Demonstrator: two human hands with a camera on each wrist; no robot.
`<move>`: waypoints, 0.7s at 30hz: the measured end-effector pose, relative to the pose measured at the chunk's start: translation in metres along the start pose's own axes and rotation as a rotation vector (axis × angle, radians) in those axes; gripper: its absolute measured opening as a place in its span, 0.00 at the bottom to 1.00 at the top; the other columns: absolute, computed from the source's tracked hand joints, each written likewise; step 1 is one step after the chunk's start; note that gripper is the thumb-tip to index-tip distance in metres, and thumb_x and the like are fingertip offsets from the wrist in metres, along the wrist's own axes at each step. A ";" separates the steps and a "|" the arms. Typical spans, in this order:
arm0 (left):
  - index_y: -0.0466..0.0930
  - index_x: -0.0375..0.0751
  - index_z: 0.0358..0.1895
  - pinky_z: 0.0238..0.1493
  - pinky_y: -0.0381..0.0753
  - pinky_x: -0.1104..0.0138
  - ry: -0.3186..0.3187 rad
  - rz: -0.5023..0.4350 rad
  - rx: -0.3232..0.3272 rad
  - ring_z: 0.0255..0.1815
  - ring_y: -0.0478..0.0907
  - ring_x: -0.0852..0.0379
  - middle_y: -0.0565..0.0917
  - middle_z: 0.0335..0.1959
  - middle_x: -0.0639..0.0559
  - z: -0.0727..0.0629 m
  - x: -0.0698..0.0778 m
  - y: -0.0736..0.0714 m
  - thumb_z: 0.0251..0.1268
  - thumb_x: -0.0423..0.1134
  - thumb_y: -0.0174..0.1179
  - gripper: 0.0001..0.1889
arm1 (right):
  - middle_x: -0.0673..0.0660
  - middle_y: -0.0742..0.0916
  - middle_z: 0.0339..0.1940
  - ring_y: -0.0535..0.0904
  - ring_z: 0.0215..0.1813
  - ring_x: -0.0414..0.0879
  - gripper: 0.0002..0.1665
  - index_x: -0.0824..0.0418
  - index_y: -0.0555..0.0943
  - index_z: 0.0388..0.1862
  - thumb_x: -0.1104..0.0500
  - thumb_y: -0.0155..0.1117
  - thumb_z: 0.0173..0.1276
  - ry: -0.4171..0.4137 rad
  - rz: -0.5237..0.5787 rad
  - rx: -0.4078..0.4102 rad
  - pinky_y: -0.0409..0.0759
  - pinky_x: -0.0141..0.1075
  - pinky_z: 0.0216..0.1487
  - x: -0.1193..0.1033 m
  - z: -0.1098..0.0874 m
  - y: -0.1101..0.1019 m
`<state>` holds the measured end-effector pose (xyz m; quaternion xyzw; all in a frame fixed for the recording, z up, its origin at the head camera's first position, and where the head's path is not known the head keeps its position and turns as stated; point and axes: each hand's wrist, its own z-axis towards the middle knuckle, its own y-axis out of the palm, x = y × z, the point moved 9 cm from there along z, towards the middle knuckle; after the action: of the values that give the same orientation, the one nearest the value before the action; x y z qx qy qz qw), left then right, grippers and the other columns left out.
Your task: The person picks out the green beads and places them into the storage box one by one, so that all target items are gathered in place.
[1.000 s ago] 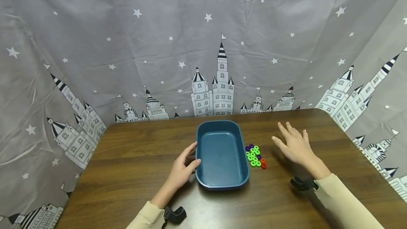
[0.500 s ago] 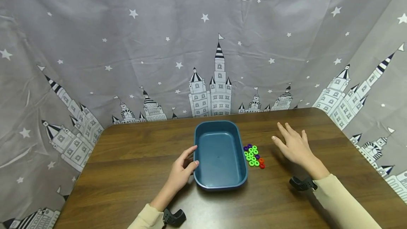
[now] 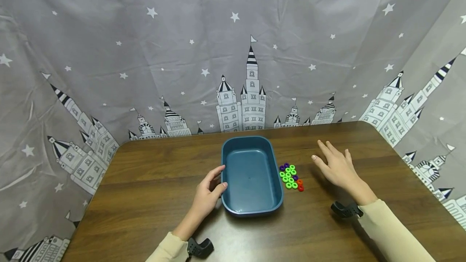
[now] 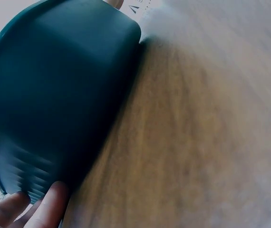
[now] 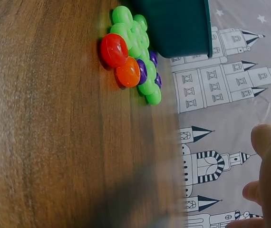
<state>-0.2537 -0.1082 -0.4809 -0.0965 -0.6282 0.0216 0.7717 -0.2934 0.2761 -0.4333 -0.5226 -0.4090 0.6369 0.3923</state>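
The person's left hand point(image 3: 205, 198) and right hand point(image 3: 339, 169) were bare, and each arm wore a long sleeve in plain, pale cream-yellow cloth. The cream-yellow left sleeve point(image 3: 168, 250) was slightly puffed and creased near its cuff, while the cream-yellow right sleeve point(image 3: 395, 231) looked smoother, with soft shading along its length. Beside each cuff sat a matt black wrist-worn device: the black left wrist device point(image 3: 200, 248) had a chunky, rounded, curved body, and the black right wrist device point(image 3: 344, 210) was similarly curved, its finer details too small to tell
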 end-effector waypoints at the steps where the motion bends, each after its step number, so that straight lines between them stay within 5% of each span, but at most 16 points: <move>1: 0.72 0.35 0.70 0.41 0.89 0.65 -0.002 0.000 0.000 0.62 0.79 0.29 0.76 0.67 0.28 0.000 0.000 0.000 0.67 0.26 0.59 0.27 | 0.78 0.66 0.77 0.64 0.76 0.73 0.41 0.65 0.59 0.80 0.41 0.47 0.81 -0.001 0.000 0.001 0.45 0.78 0.72 0.000 0.000 0.000; 21: 0.73 0.38 0.70 0.39 0.90 0.64 -0.016 0.010 0.011 0.62 0.80 0.30 0.77 0.66 0.29 0.000 -0.001 -0.001 0.68 0.28 0.60 0.27 | 0.75 0.75 0.71 0.69 0.73 0.71 0.32 0.70 0.71 0.72 0.53 0.58 0.76 -0.098 0.118 0.122 0.59 0.75 0.70 -0.012 0.002 0.004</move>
<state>-0.2537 -0.1093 -0.4821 -0.0953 -0.6336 0.0294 0.7672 -0.2941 0.2633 -0.4325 -0.4892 -0.3568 0.7075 0.3646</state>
